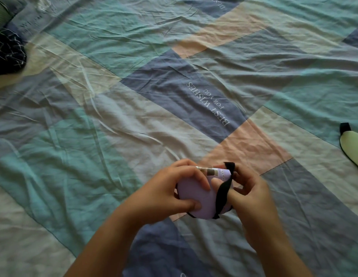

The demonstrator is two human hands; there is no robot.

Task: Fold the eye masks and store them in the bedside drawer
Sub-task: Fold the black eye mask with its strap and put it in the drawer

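Down near the lower middle, both hands held a folded lilac fabric eye mask above the bed. The left hand wrapped it from the left side, its fingers closed over the top and the thumb pressed on the front. The right hand was at the right side, its fingers pinching the black elastic strap which ran across the mask. A second eye mask, pale green with black edge, lay well apart at the right border on the crumpled patchwork bedsheet of teal, blue, grey and pink. A dark navy cloth with white lines lay at the far left.
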